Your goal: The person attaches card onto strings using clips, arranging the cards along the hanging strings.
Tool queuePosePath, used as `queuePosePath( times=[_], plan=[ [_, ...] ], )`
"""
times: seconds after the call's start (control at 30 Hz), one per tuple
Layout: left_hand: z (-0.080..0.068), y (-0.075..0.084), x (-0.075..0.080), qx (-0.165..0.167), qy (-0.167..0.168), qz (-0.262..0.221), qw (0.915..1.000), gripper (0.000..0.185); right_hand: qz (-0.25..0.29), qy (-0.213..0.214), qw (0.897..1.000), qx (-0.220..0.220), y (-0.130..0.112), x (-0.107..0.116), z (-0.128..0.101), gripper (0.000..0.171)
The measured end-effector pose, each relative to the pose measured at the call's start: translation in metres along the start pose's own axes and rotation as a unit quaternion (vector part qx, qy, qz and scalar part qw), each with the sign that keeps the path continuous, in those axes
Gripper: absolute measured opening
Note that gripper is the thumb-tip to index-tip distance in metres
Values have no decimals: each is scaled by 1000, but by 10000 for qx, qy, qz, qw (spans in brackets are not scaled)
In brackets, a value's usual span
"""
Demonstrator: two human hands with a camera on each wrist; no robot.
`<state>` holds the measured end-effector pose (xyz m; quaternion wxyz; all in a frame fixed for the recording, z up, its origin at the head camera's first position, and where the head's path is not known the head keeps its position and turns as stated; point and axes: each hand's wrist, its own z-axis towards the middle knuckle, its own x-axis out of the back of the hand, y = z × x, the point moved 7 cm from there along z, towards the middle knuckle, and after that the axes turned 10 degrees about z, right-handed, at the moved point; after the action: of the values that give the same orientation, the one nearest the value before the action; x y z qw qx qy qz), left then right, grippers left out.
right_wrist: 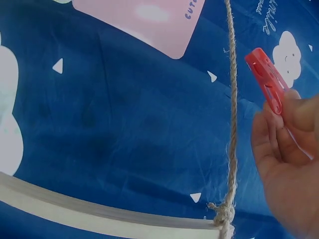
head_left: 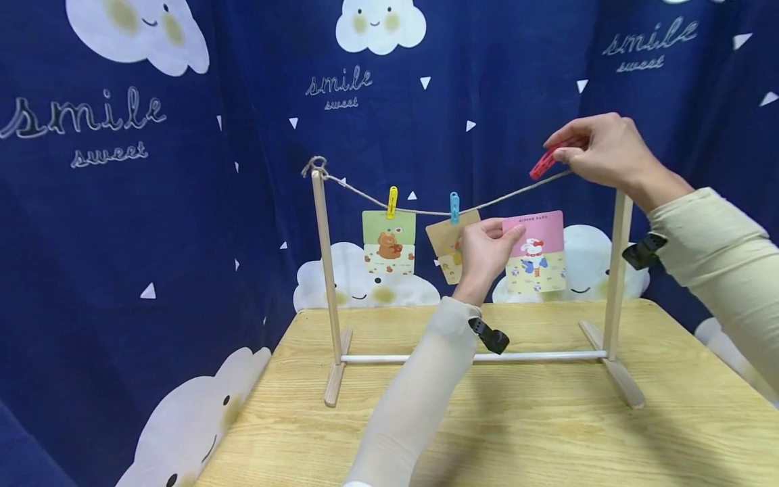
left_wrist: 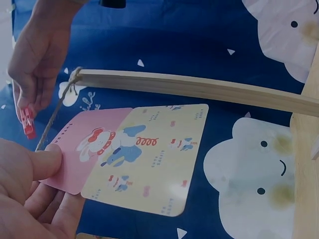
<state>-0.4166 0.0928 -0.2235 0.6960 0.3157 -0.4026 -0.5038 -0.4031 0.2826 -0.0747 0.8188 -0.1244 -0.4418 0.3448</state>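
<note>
Right hand (head_left: 608, 155): fingertips pinched on the tail end of a red peg (head_left: 544, 162), other fingers curled in behind it. Peg sits just above the string (head_left: 517, 195), angled down-left toward it; in the right wrist view the peg (right_wrist: 266, 84) is close beside the string (right_wrist: 231, 114) but not on it, a gap shows between them. Can't tell whether the peg's jaws are sprung open

Left hand (head_left: 485, 250): thumb on the front and fingers curled behind, pinching the left edge of a pink card (head_left: 535, 251). Card is held upright just under the string, right of centre, top edge not touching the string. Left wrist view shows the thumb (left_wrist: 42, 162) flat on the pink corner of the card (left_wrist: 134, 154); card is pink at one end, pale yellow at the other, with a rabbit print

String sags between the two posts of a wooden rack (head_left: 325, 270), knotted at each post top. Already hanging: a yellow peg (head_left: 392, 201) holding a green card (head_left: 389, 241), and a blue peg (head_left: 454, 207) holding a tan card (head_left: 447, 243), which is partly behind the left hand

Rack stands on a wooden table (head_left: 548, 433). Blue cloth (head_left: 152, 203) with clouds and "smile sweet" print behind
</note>
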Motion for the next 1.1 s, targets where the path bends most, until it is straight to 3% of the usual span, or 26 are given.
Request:
queuePosePath(
  times=[0.77,1.1],
  plan=[
    [8,-4,0,276,187,-95,9994,10,-193,-142,9997,72,-2,-6,5,23],
    [11,-3,-1,198,139,-172,9996,8,-334,-242,9990,167,-1,-8,7,21]
  ],
)
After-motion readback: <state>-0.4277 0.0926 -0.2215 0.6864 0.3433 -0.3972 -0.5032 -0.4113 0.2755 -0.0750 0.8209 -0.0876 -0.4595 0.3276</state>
